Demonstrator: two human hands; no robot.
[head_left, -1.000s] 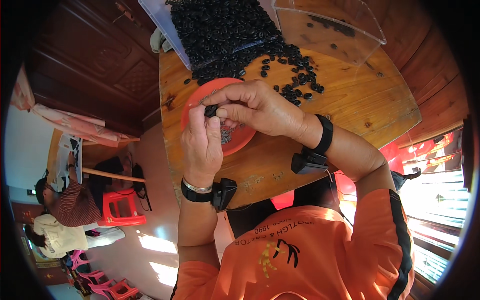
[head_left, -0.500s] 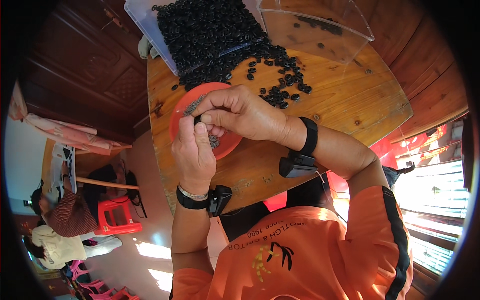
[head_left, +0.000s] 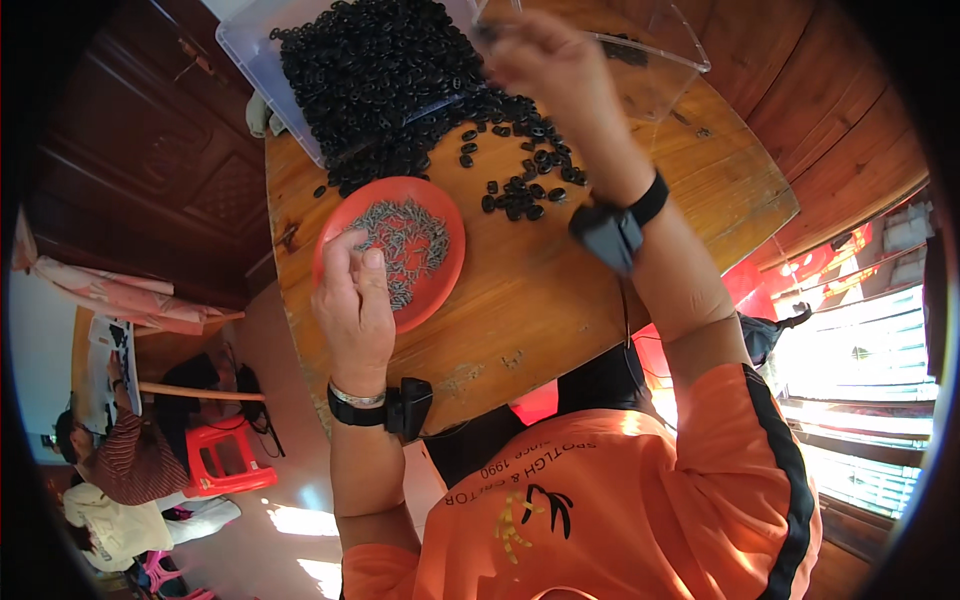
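Low over the near-left rim of a red plate (head_left: 452, 285) is my left hand (head_left: 357, 315), thumb and fingers closed together; whatever they hold is hidden. Many thin grey metal pins or screws (head_left: 410, 240) lie in the plate. My right hand (head_left: 560, 70) is stretched toward the far side of the table, in front of the clear plastic box, and smeared by motion. A small black piece (head_left: 487, 34) shows at its fingertips. Black oval pieces with holes (head_left: 380, 70) fill a tipped clear bin (head_left: 240, 50) and spill onto the wood.
The wooden table (head_left: 720, 190) has a curved edge. A clear plastic box (head_left: 680, 70) at the far right has some black pieces in it. Loose black pieces (head_left: 525, 195) lie right of the plate. At the left are a red stool (head_left: 225, 455) and two people (head_left: 135, 455).
My hands were together over the plate on a small black piece. The right has swung away, far and to the right; the left stays by the plate.
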